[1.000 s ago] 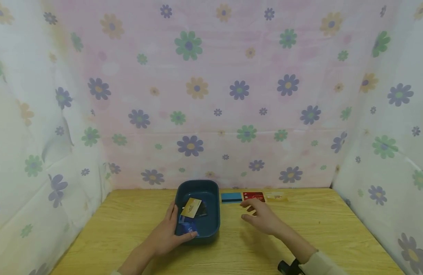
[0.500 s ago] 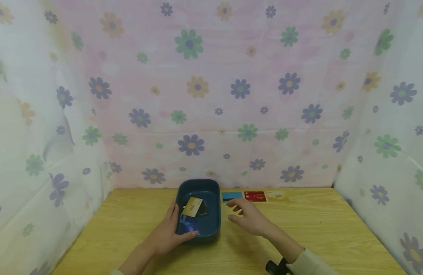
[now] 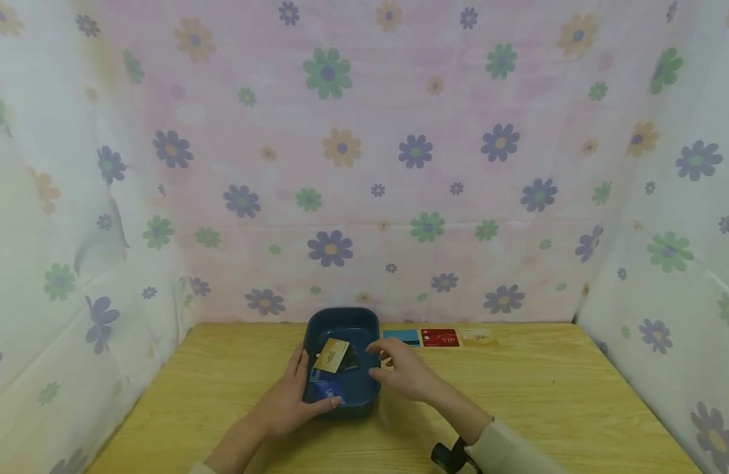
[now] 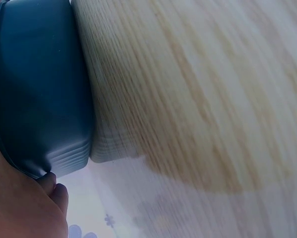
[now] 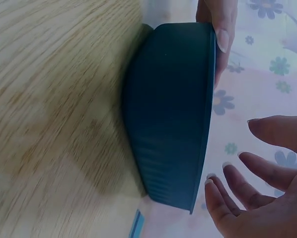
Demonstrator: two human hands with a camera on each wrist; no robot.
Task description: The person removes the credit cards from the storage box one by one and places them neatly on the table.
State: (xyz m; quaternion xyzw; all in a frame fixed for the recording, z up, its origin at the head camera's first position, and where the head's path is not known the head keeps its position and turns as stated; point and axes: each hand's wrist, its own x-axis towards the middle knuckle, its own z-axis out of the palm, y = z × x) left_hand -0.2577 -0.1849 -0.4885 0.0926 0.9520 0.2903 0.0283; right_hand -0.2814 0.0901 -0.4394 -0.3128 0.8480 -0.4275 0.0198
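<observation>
Hands at a dark blue tray [image 3: 369,385] on a wooden table [image 3: 548,395]. My left hand [image 3: 287,401] grips the tray's near left corner, thumb curled over the rim. My right hand [image 3: 400,372] hovers just beside the tray's right edge, fingers [image 5: 248,186] spread and relaxed, holding nothing. Inside the tray lie a gold card [image 3: 331,356], tilted on top, a dark card [image 3: 349,359] under it and blue cards [image 3: 325,388] near my thumb. Beyond my right hand, three cards sit in a row on the table: a blue card [image 3: 402,336], a red card [image 3: 439,338] and a pale gold card [image 3: 475,337].
</observation>
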